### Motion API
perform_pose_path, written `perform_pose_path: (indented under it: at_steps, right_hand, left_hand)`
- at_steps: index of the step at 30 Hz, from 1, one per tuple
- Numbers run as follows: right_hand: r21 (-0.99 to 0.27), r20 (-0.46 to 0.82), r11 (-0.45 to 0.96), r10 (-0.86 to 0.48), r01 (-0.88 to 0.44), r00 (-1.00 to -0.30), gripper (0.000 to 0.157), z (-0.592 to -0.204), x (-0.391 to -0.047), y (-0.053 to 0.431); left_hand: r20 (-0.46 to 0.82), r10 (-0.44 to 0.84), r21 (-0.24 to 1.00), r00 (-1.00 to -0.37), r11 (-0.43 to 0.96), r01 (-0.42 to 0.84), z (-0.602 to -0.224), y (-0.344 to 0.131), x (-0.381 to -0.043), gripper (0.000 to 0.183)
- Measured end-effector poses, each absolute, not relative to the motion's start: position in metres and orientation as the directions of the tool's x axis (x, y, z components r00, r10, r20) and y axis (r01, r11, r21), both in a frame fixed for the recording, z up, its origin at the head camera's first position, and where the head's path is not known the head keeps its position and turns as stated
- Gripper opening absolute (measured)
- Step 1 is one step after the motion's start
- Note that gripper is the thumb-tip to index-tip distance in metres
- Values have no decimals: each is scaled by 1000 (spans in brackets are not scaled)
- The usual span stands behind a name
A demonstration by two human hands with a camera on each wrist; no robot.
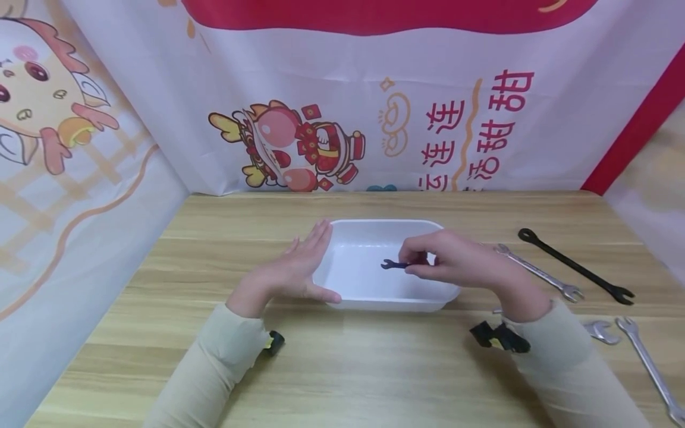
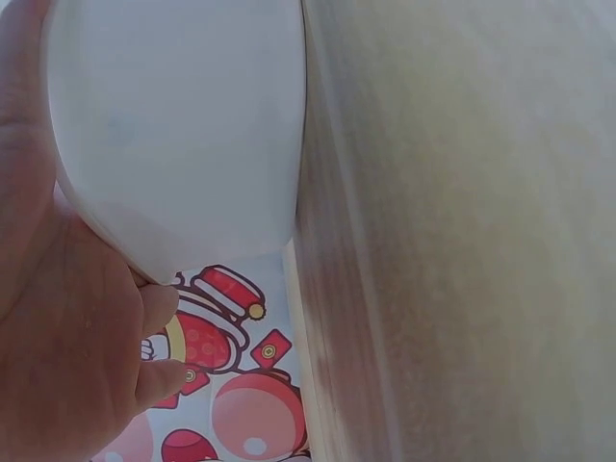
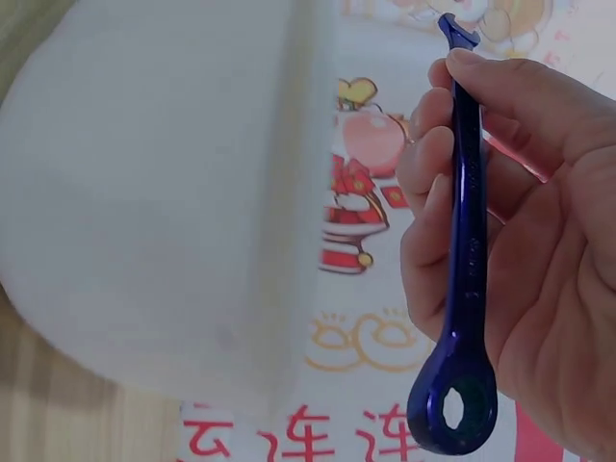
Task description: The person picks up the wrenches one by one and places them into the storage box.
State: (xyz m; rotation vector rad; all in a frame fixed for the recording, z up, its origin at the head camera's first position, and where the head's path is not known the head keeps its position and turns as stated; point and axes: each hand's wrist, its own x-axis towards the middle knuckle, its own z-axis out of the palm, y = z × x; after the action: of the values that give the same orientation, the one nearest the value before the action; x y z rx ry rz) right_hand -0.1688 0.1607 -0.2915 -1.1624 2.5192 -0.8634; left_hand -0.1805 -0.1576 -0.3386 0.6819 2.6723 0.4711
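Observation:
A white rectangular plastic tray (image 1: 353, 273) sits on the wooden table, its visible floor bare. My left hand (image 1: 297, 267) rests against the tray's left end, fingers fairly straight along the far corner and thumb along the near rim. The left wrist view shows its palm beside the tray's outer wall (image 2: 183, 125). Over the tray's right part, my right hand (image 1: 449, 258) pinches a dark blue combination wrench (image 3: 467, 260) between thumb and curled fingers. The wrench's open end points left in the head view; its ring end shows in the right wrist view.
To the right lie a long black combination wrench (image 1: 575, 261), a silver open-end wrench (image 1: 537, 271) and another silver wrench (image 1: 650, 368). One more silver wrench (image 1: 605, 334) is partly hidden by the right sleeve. A printed cloth (image 1: 321, 71) hangs behind the table.

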Motion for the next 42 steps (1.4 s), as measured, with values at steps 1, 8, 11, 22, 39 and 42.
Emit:
perform_pose_path:
  at_steps: [1,8,11,22,39,42]
  right_hand:
    - [-607,33,501,-759,-617,-650,8,-293,-170,159]
    - [-619,10,475,-791,-625,-611,8,-303,-172,145]
    - [-612,-4,483,-794,-627,-607,8,-309,-174,140]
    - [-621,-63,492,-808,-611,-586,7,-324,-176,130]
    - [-624,-135,512,-814,-590,-565,7,-342,-183,123]
    - [-627,-144,520,-809,-580,-570,7,-343,-183,123]
  left_hand:
    - [-242,509,394,-826,829,396,-339,-158,-180,139]
    - [-248,504,384,-828,835,393,-339,-157,-180,139]
    - [-251,500,379,-829,839,391,-339,-157,-180,139]
    - [-243,493,378,-835,841,387,-339,-158,-179,139]
    - [-230,497,399,-837,832,384,-339,-157,-177,135]
    - [-232,495,396,-837,834,384,-338,-157,-177,135]
